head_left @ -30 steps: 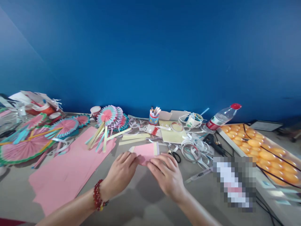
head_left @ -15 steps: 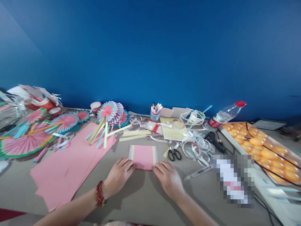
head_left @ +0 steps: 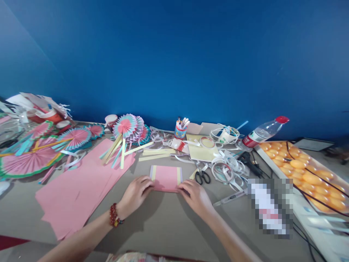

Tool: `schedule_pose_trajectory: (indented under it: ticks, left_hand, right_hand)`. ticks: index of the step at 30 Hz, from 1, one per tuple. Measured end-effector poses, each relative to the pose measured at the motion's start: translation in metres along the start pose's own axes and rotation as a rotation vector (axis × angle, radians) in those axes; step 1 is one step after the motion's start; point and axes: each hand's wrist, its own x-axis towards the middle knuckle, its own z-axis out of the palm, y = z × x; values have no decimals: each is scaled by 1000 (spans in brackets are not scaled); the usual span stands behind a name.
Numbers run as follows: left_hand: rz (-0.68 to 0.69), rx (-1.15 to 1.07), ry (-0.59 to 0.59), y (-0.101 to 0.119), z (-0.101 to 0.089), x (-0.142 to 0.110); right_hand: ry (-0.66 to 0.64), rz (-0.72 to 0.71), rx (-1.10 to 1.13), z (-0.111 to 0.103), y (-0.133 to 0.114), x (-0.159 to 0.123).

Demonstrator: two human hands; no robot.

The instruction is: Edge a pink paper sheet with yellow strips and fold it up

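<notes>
A pink paper sheet (head_left: 166,177) with pale yellow and lilac strips along its two sides lies on the table in front of me. Its near edge is pinched at the left corner by my left hand (head_left: 137,194), which has a red bead bracelet at the wrist. At the right corner my right hand (head_left: 197,198) grips the same edge, fingers closed. The near edge looks turned up in a narrow fold. Black-handled scissors (head_left: 202,177) lie just beyond my right hand. Larger pink sheets (head_left: 79,193) are spread to the left of my left hand.
Folded paper fans (head_left: 127,125) stand at the back left. A pen cup (head_left: 180,131), tape rolls (head_left: 222,171), a glue gun (head_left: 251,165) and a tilted plastic bottle (head_left: 263,134) line the back and right. A box of orange balls (head_left: 305,174) and cables occupy the right edge.
The sheet's near edge has moved slightly away from me, and the sheet looks shorter. Both hands have shifted a little with it, still gripping its corners.
</notes>
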Motion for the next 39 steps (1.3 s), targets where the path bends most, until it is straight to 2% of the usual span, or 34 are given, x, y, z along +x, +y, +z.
schedule_pose_trajectory:
  ticks: [4, 12, 25, 34, 39]
  left_hand:
    - [-27, -80, -20, 0, -4, 4]
    - [-90, 3, -117, -2, -9, 16]
    - [-125, 62, -285, -11, -19, 42]
    - [-109, 73, -357, -14, -21, 54]
    - [-104, 52, -354, -16, -24, 54]
  right_hand:
    - [-25, 53, 10, 2, 2, 5]
    - [-81, 134, -6, 1, 0, 12]
    - [-292, 238, 7, -5, 7, 27]
    - [-344, 278, -16, -7, 6, 31]
    - [-351, 282, -21, -8, 6, 32]
